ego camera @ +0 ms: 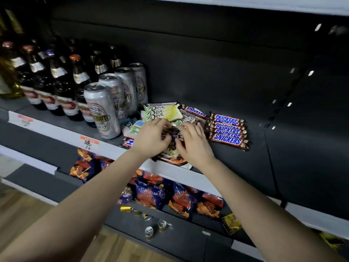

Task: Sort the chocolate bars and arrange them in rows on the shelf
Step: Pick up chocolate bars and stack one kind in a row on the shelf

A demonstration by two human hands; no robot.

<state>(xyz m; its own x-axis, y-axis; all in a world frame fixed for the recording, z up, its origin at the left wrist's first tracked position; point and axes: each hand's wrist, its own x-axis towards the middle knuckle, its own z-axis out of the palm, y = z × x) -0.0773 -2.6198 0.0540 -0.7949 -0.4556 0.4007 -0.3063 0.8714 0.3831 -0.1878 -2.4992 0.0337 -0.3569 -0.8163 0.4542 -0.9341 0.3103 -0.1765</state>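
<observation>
Both hands, left hand point(151, 138) and right hand point(194, 142), pinch wrappers in the loose chocolate pile point(170, 148) on the shelf point(236, 167) (Snickers row point(226, 130) just right, cans point(103, 108) left).

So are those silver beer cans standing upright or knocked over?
Upright. The silver beer cans stand in a line on the shelf beside the bottles, pull-tab tops facing up; none lies on its side.

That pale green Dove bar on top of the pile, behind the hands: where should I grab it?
Pinch the pale green Dove bar across its short width at the near long edge, coming from the front. It lies flat on top with that edge free; cans crowd its left.
</observation>
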